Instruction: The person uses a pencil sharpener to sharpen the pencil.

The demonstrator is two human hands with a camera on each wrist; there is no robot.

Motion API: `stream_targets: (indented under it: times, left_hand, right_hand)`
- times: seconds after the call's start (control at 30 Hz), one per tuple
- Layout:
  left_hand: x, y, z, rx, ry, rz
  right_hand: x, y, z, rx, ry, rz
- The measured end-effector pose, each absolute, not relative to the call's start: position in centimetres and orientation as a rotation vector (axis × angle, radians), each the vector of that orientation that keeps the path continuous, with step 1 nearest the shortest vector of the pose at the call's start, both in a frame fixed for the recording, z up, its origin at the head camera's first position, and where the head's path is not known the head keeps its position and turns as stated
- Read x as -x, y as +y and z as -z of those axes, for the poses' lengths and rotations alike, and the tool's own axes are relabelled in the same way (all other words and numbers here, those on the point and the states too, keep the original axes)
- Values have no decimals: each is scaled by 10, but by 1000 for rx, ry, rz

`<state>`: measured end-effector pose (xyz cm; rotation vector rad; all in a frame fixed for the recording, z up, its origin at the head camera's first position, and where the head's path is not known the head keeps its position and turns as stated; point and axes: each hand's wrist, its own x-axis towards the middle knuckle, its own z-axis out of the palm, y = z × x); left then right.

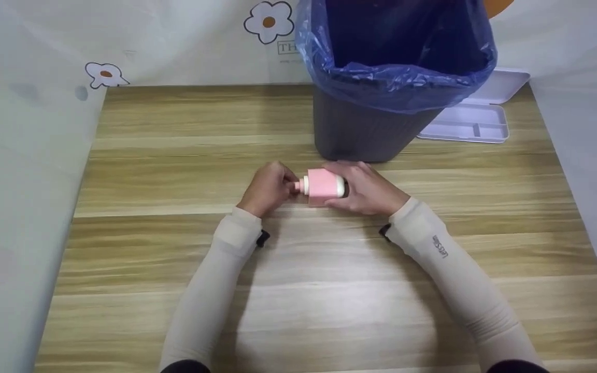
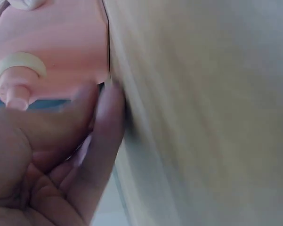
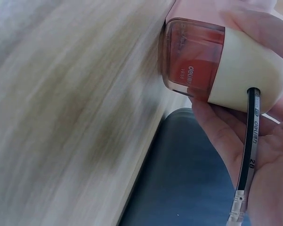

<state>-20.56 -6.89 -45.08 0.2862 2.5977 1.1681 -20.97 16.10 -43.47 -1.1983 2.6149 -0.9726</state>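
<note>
A pink and cream pencil sharpener (image 1: 324, 186) lies on its side, cream end to the right, close over the wooden table. My right hand (image 1: 368, 189) grips its body, thumb and fingers on opposite sides. In the right wrist view, a black and grey 2B pencil (image 3: 250, 150) sticks out of the hole in the cream face, beside the clear shavings window (image 3: 195, 59). My left hand (image 1: 272, 186) is at the crank (image 1: 298, 186) on the opposite end. Its thumb and index fingertips (image 2: 110, 101) come together in a pinch; the crank's far end is hidden behind the thumb.
Just beyond my hands stands a dark grey bin (image 1: 366, 129) lined with a blue plastic bag (image 1: 392, 85). Partly behind it, an open lilac pencil case (image 1: 485, 137) lies on the table (image 1: 174, 248). Flower-printed sheeting (image 1: 189, 41) rises along the back and sides.
</note>
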Motion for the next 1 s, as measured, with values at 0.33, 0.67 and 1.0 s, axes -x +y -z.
stream_targets:
  times: [0.33, 0.67, 1.0]
  left_hand:
    - [214, -71, 446, -323, 2659, -1153]
    - [219, -71, 438, -394, 2768, -1147]
    - [221, -70, 424, -404, 2780, -1196]
  right_hand:
    - [208, 159, 435, 1186, 2631, 978]
    - [208, 157, 435, 1174, 2649, 965]
    - [208, 157, 435, 1139, 2639, 985]
